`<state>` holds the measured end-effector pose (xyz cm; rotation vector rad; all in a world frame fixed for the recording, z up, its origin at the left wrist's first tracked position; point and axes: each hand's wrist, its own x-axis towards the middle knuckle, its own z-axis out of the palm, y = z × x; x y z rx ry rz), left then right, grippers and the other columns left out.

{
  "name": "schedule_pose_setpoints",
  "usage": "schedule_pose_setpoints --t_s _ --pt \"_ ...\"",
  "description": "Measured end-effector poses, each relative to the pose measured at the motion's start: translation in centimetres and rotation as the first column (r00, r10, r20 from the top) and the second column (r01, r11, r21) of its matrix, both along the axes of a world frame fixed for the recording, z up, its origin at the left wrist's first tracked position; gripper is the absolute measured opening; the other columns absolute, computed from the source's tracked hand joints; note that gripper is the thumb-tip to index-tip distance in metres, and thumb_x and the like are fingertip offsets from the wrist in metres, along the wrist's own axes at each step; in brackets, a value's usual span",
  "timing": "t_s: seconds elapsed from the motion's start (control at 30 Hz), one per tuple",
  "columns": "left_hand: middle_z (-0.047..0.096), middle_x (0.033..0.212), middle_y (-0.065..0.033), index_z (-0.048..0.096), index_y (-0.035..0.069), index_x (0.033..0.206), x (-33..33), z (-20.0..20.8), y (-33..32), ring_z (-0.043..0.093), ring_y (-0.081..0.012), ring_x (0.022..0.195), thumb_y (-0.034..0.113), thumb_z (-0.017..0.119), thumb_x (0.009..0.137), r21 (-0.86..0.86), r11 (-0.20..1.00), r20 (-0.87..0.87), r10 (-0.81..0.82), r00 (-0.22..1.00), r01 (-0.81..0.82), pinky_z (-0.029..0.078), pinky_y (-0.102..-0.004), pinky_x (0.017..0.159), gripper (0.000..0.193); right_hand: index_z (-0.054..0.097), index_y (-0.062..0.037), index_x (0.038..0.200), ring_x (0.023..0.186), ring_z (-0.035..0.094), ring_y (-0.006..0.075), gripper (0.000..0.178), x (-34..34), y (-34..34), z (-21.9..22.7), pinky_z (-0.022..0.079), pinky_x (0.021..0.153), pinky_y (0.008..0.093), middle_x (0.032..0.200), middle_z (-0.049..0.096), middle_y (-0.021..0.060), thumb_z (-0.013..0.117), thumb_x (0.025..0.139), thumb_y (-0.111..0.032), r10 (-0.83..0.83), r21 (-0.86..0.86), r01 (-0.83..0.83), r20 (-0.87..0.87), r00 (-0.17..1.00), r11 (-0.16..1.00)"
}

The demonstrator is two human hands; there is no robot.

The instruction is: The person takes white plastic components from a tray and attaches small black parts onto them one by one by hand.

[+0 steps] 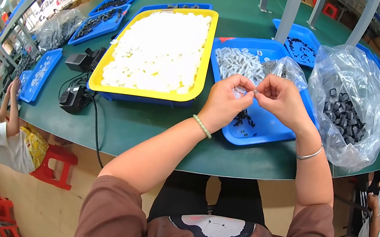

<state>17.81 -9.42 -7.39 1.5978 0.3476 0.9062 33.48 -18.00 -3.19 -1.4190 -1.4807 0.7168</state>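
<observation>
Head view looks down on two bare hands meeting over a blue tray (269,132). Fingers (247,89) of the left hand (226,102) are pinched nearly closed, thumb against forefinger, on a tiny pale part (254,92); the right hand (282,100) pinches the same part from the other side, so the fingertips of both hands touch or almost touch. What exactly the part is cannot be told; it is too small and half hidden by the fingertips.

Judging from its size, the part is very light, probably stiff plastic or metal, and smooth enough to slip away. It looks best held as it is now, at its ends between thumb tip and forefinger tip, with a light squeeze; a harder one might flick it out.

Directly below the hands, on the tray's floor, lies a scatter of small black pieces (246,119). At the far end of the tray sit a heap of small clear-white pieces (238,62) and an open clear bag (287,68). Left of the tray, a yellow tray (202,65) is filled with white bits. Right of the tray stands a large clear bag of black parts (349,108). All rest on a green table (148,126); a black cable and adapters (74,95) lie further left.
</observation>
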Motion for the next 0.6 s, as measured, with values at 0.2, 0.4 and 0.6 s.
schedule_pose_setpoints --t_s 0.2,0.4,0.6 --pt "0.064 0.085 -0.0032 0.061 0.001 0.093 0.3 0.0 0.4 0.058 -0.0084 0.079 0.010 0.066 0.083 -0.025 0.999 0.014 0.033 0.999 -0.033 0.048 -0.0237 0.069 0.014 0.057 0.0007 0.080 0.066 0.051 0.0047 0.010 -0.3 0.3 -0.1 0.043 0.059 0.0218 0.070 0.056 -0.0011 0.066 0.077 -0.004 -0.060 0.051 0.062 -0.035 0.998 0.997" --pt "0.063 0.084 -0.0028 0.061 0.001 0.093 0.4 0.0 0.4 0.057 -0.0084 0.079 0.011 0.065 0.085 0.073 0.996 -0.012 0.061 0.998 -0.060 0.047 -0.0241 0.070 0.014 0.052 -0.0024 0.077 0.065 0.050 0.0031 0.012 -1.0 0.1 0.0 0.042 0.057 0.0202 0.071 0.054 -0.0018 0.063 0.077 0.000 -0.121 0.135 0.100 0.155 0.981 0.986" --pt "0.060 0.087 0.0007 0.060 0.003 0.094 0.3 0.1 0.8 0.052 -0.0049 0.079 0.012 0.065 0.088 -0.019 0.997 -0.016 0.078 0.997 -0.078 0.043 -0.0204 0.070 0.013 0.052 -0.0017 0.078 0.064 0.054 0.0075 0.011 -1.3 0.5 -0.3 0.045 0.059 0.0230 0.070 0.056 0.0019 0.063 0.076 0.000 -0.188 0.273 0.120 0.238 0.953 0.955"
